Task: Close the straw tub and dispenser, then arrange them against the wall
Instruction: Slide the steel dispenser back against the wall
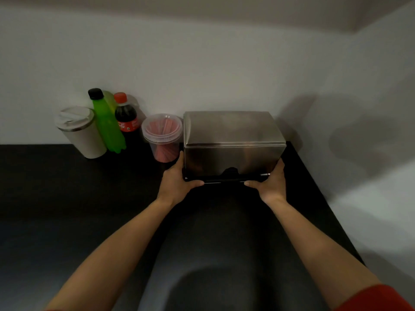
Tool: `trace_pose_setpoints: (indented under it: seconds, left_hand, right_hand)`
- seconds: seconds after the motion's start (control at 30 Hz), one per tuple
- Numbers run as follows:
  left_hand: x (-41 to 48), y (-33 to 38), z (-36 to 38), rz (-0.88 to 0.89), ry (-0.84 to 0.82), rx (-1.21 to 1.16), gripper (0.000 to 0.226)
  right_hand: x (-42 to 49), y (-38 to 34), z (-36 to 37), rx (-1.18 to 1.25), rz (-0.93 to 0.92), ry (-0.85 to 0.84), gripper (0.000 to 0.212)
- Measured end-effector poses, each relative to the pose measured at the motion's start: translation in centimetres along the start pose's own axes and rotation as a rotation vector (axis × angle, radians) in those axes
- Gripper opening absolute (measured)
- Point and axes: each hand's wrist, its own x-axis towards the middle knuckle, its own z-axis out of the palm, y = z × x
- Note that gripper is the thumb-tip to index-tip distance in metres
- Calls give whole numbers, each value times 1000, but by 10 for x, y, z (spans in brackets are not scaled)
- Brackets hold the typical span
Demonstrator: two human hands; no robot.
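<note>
A stainless-steel straw dispenser (233,140) stands on the black counter at the back, close to the white wall, its lid down. My left hand (177,176) grips its lower left front corner and my right hand (270,181) grips its lower right front corner, fingers along the black base bar. Just left of the dispenser, touching or nearly touching it, stands a clear round tub (162,136) holding red straws, with a clear lid on top.
Against the wall at the left stand a white lidded tumbler (79,131), a green bottle (107,122) and a cola bottle (126,117). The black counter (67,187) ends at a right edge beside the dispenser, with a white side wall beyond.
</note>
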Motion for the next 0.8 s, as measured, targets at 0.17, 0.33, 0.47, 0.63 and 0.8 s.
trace_pose_setpoints:
  seconds: [0.17, 0.33, 0.47, 0.63, 0.8]
  left_hand:
    - [9, 3, 0, 53, 32, -29, 91]
    - [18, 1, 0, 52, 34, -55, 89]
    - [22, 0, 0, 42, 18, -56, 87]
    - [24, -1, -1, 36, 3, -69, 90]
    - [28, -2, -3, 64, -26, -57, 91]
  right_hand:
    - [11, -2, 3, 22, -42, -8, 114]
    - [17, -4, 5, 34, -84, -12, 109]
    - [20, -3, 5, 33, -97, -9, 107]
    - [22, -1, 5, 37, -91, -21, 108]
    - [23, 0, 6, 46, -90, -25, 107]
